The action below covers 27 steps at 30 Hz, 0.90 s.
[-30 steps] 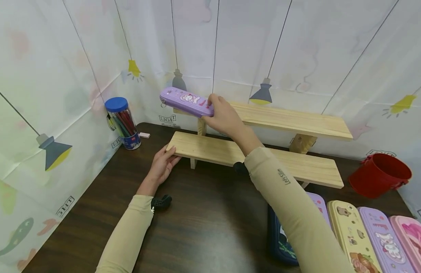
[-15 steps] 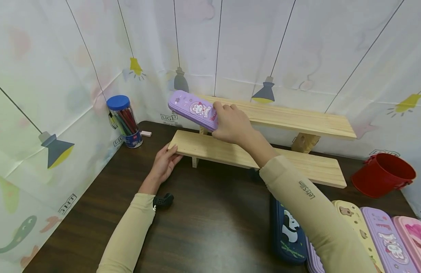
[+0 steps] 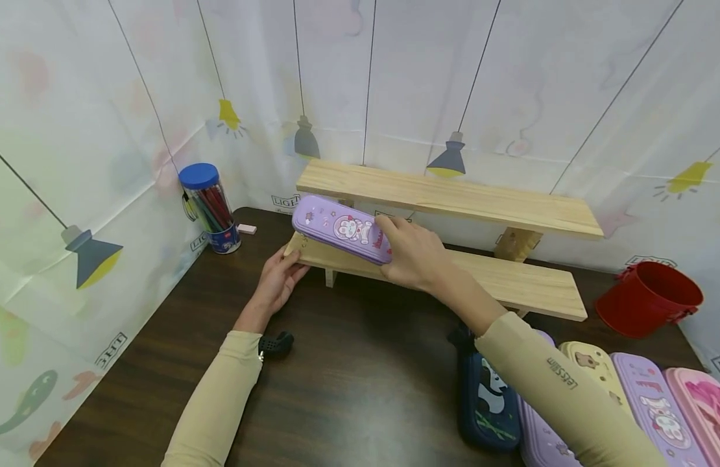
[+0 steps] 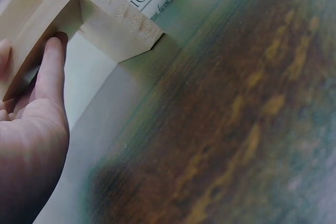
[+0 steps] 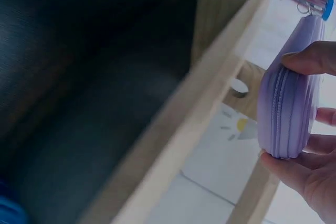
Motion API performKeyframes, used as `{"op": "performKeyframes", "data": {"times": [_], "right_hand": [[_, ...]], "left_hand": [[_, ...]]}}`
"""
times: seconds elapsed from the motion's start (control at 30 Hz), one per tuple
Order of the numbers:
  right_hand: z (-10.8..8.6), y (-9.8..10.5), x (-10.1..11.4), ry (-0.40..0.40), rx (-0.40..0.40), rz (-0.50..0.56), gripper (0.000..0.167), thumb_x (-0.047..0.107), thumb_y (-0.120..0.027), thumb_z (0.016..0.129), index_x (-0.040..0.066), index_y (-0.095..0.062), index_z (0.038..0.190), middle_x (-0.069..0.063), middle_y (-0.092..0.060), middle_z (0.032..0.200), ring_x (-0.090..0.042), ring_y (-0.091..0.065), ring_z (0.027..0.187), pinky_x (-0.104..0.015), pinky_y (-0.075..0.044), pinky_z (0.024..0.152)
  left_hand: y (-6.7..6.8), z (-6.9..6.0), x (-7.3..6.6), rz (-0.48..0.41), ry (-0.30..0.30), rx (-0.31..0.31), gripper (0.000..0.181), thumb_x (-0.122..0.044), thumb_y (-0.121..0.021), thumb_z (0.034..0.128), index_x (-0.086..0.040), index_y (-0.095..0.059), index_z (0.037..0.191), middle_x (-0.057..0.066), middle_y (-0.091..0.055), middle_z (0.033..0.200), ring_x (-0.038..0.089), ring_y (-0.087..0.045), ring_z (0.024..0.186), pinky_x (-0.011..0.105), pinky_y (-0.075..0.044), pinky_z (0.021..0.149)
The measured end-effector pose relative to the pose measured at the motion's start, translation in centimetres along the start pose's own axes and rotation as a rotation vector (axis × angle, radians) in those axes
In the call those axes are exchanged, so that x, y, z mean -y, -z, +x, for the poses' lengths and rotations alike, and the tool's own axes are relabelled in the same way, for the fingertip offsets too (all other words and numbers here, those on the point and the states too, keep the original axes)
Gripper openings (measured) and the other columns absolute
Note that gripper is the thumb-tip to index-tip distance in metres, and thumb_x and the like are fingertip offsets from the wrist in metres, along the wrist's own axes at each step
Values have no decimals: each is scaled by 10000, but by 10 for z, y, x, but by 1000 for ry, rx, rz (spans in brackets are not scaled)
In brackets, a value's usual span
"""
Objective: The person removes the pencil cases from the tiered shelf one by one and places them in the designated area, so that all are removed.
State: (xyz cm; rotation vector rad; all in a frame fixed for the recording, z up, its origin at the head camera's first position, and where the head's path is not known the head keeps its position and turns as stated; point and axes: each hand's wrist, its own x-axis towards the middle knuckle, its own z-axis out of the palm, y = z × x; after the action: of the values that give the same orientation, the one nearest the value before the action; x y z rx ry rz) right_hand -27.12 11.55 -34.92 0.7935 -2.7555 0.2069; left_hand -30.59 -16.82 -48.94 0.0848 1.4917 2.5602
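My right hand (image 3: 415,253) grips the right end of a purple zippered pencil case (image 3: 342,228) with a cartoon print. The case hangs tilted over the left part of the lower board of a two-step wooden shelf (image 3: 500,275). In the right wrist view the thumb and fingers pinch the case (image 5: 286,95) across its zipped side; whether it touches the board cannot be told. My left hand (image 3: 275,282) holds the left end of the lower board, thumb on top and fingers beneath. In the left wrist view those fingers (image 4: 51,72) press the board's underside.
A jar of pencils with a blue lid (image 3: 211,207) and a small pink eraser (image 3: 246,229) stand at the back left. A red bucket (image 3: 648,299) sits at the right. Several pencil cases, including a navy panda one (image 3: 490,405) and a pink one (image 3: 701,408), lie front right.
My right hand has lowered the purple pencil case from the upper board's level toward the lower board, moving slightly right and nearer. The left hand keeps its hold on the board.
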Motion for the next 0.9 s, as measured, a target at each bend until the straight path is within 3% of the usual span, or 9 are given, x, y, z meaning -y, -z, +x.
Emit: {"op": "performKeyframes", "data": {"times": [0.23, 0.43, 0.67, 0.73, 0.9], "right_hand": [[-38, -15, 0, 1, 57, 45, 786, 310, -733, 709, 133, -456, 1422, -129, -637, 1282, -271, -664, 929, -414, -582, 757], [-68, -16, -1, -14, 110, 50, 785, 340, -748, 715, 173, -447, 1420, -109, -634, 1286, -266, -665, 914, -396, -574, 746], [-94, -14, 2, 34, 159, 53, 800, 340, -762, 699, 181, -463, 1424, -75, -635, 1277, -165, -598, 802, -341, -558, 710], [-98, -16, 1, 36, 182, 57, 801, 336, -771, 697, 169, -469, 1420, -72, -642, 1251, -142, -573, 773, -334, -557, 711], [-107, -21, -4, -1, 269, 53, 785, 312, -783, 687, 157, -490, 1399, -42, -660, 1087, -102, -487, 636, -262, -454, 578]], "left_hand": [[0, -1, 0, -26, 8, -39, 533, -201, -481, 1056, -78, -313, 1547, 25, -589, 1249, 70, -646, 1090, 200, -557, 954], [-2, 1, -1, -21, 7, -32, 547, -196, -476, 1060, -75, -285, 1558, 77, -554, 1299, 80, -639, 1086, 189, -565, 924], [-3, 3, -1, -22, 16, -44, 579, -182, -472, 1060, -97, -233, 1581, 178, -381, 1541, 196, -516, 1332, 206, -538, 985], [-2, 3, -1, -22, 11, -46, 592, -184, -477, 1059, -103, -221, 1586, 189, -337, 1574, 243, -450, 1395, 216, -525, 1008], [-1, 2, 1, -31, 14, -51, 597, -196, -492, 1053, -111, -232, 1583, 189, -333, 1575, 290, -385, 1442, 225, -522, 1016]]}}
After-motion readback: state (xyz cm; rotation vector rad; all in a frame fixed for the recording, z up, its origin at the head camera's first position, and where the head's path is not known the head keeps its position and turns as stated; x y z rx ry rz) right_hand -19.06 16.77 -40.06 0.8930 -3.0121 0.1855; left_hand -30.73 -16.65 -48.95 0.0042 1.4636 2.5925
